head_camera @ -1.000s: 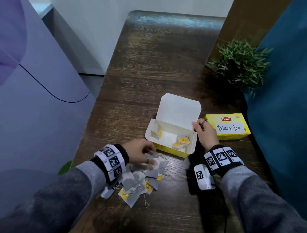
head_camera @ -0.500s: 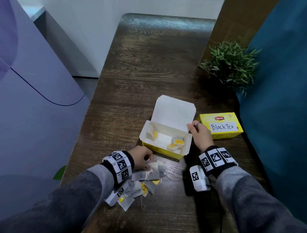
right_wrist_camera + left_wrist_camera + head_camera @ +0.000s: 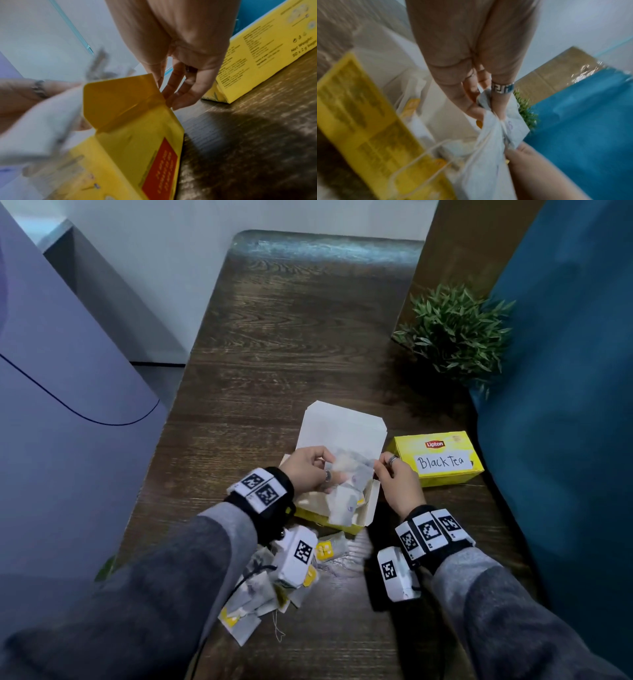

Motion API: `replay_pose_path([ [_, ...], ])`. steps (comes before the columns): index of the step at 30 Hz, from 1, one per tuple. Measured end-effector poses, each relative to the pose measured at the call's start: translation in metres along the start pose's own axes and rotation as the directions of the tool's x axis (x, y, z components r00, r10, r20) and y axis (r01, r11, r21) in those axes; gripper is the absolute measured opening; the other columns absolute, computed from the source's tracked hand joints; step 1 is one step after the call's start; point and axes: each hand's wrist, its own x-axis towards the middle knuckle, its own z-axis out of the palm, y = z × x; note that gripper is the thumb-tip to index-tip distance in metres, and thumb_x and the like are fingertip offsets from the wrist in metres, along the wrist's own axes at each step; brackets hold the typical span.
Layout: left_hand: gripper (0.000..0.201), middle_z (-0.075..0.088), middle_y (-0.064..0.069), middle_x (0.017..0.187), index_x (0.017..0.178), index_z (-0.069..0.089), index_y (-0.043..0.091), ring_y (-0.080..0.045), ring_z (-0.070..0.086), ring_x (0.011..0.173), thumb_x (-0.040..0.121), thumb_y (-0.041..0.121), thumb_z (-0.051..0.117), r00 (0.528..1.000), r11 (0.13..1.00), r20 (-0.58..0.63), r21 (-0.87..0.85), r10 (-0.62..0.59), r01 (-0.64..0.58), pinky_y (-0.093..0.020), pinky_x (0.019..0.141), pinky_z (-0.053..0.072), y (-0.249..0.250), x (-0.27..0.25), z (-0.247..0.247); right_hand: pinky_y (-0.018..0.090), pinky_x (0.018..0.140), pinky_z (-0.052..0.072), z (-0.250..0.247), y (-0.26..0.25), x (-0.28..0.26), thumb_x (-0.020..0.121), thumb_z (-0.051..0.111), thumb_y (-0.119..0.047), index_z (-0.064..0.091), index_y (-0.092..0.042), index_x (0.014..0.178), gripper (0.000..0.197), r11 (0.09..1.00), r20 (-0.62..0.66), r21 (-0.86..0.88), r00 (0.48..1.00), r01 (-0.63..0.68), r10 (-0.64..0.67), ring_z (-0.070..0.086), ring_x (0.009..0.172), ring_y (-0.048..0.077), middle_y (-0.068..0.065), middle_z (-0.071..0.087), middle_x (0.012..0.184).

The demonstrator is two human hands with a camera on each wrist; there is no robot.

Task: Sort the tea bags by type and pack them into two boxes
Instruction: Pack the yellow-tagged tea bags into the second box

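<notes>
The left hand [image 3: 310,474] is pinching several tea bags [image 3: 346,484] over the open box [image 3: 342,426] (lid up); the right hand [image 3: 399,486] is lying relaxed-fingered against its right flap [image 3: 120,102].

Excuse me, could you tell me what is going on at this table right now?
A person is sorting tea bags into boxes. The left hand holds a bunch of tea bags over the open box, which already has some bags inside. The right hand steadies that box at its right side flap. A closed box labelled Black Tea sits just to the right, and a loose pile of tea bags still lies on the table near the person.
</notes>
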Motion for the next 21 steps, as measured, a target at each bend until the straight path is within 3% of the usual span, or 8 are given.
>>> replay_pose_path([
  [2, 0.031, 0.034, -0.003, 0.059, 0.069, 0.043, 0.014, -0.014, 0.04, 0.05, 0.079, 0.002, 0.07, 0.999, 0.998, -0.049, 0.059, -0.014, 0.017, -0.018, 0.043, 0.044, -0.01, 0.009, 0.006, 0.029, 0.057, 0.03, -0.001, 0.001, 0.001, 0.096, 0.047, -0.027, 0.045, -0.01, 0.074, 0.028, 1.0, 0.002, -0.004, 1.0, 0.001, -0.001, 0.048, 0.072, 0.021, 0.004, 0.052, 0.07],
  [5, 0.02, 0.047, 0.0, 0.069, 0.077, 0.045, 0.018, -0.018, 0.046, 0.062, 0.084, 0.015, 0.063, 0.993, 0.87, -0.102, 0.492, 0.062, -0.004, -0.025, 0.058, 0.04, -0.015, 0.011, 0.004, 0.032, 0.064, 0.036, -0.001, 0.003, 0.002, 0.097, 0.046, -0.028, 0.045, -0.012, 0.073, 0.029, 1.0, 0.011, 0.01, 1.0, -0.008, 0.008, 0.051, 0.075, 0.024, 0.006, 0.055, 0.073],
  [8, 0.006, 0.06, -0.007, 0.104, 0.096, 0.05, 0.02, -0.025, 0.055, 0.093, 0.09, 0.022, 0.049, 0.995, 0.528, -0.041, 0.849, 0.087, -0.011, -0.029, 0.078, 0.039, -0.012, 0.005, -0.004, 0.033, 0.069, 0.04, -0.001, 0.005, 0.003, 0.096, 0.047, -0.03, 0.047, -0.013, 0.073, 0.028, 1.0, 0.015, 0.013, 1.0, -0.008, 0.008, 0.055, 0.078, 0.025, 0.007, 0.059, 0.075],
  [11, 0.025, 0.06, -0.005, 0.12, 0.113, 0.054, 0.018, -0.025, 0.05, 0.115, 0.093, 0.022, 0.04, 1.0, 0.117, -0.001, 0.993, -0.004, 0.001, -0.04, 0.1, 0.03, -0.006, 0.004, -0.01, 0.032, 0.07, 0.042, 0.001, 0.005, 0.003, 0.096, 0.047, -0.03, 0.049, -0.014, 0.074, 0.027, 1.0, 0.022, 0.008, 1.0, -0.005, 0.005, 0.057, 0.08, 0.025, 0.008, 0.062, 0.079],
  [12, 0.024, 0.06, -0.006, 0.119, 0.11, 0.057, 0.016, -0.024, 0.051, 0.115, 0.092, 0.021, 0.041, 0.999, 0.068, -0.018, 0.997, -0.031, 0.021, -0.039, 0.1, 0.031, -0.004, 0.005, -0.01, 0.031, 0.069, 0.04, 0.002, 0.004, 0.003, 0.096, 0.047, -0.03, 0.048, -0.015, 0.073, 0.027, 1.0, 0.028, 0.003, 1.0, -0.006, 0.005, 0.055, 0.078, 0.023, 0.005, 0.06, 0.077],
  [16, 0.027, 0.058, -0.003, 0.119, 0.104, 0.064, 0.016, -0.023, 0.044, 0.12, 0.091, 0.029, 0.045, 0.993, 0.111, -0.078, 0.99, -0.084, 0.087, -0.043, 0.101, 0.026, 0.003, 0.004, -0.007, 0.029, 0.067, 0.036, 0.002, -0.002, 0.004, 0.096, 0.046, -0.029, 0.046, -0.013, 0.075, 0.026, 1.0, 0.043, 0.001, 0.999, 0.001, -0.001, 0.049, 0.073, 0.019, -0.001, 0.053, 0.07],
  [19, 0.033, 0.047, -0.006, 0.13, 0.115, 0.057, 0.016, -0.027, 0.03, 0.126, 0.09, 0.032, 0.043, 0.986, -0.091, -0.164, 0.983, -0.018, 0.162, -0.051, 0.1, 0.021, 0.009, -0.002, -0.008, 0.028, 0.068, 0.035, 0.001, -0.002, 0.006, 0.096, 0.046, -0.027, 0.044, -0.017, 0.071, 0.028, 1.0, 0.03, 0.001, 1.0, 0.008, -0.008, 0.049, 0.073, 0.019, -0.003, 0.053, 0.069],
  [21, 0.039, 0.04, -0.007, 0.133, 0.123, 0.048, 0.016, -0.028, 0.028, 0.126, 0.087, 0.029, 0.049, 0.983, -0.152, -0.158, 0.973, 0.097, 0.171, -0.051, 0.099, 0.022, 0.008, -0.009, -0.008, 0.027, 0.067, 0.034, 0.0, -0.002, 0.006, 0.096, 0.046, -0.027, 0.041, -0.025, 0.066, 0.031, 1.0, 0.024, -0.004, 1.0, 0.014, -0.014, 0.05, 0.073, 0.018, -0.007, 0.052, 0.068],
])
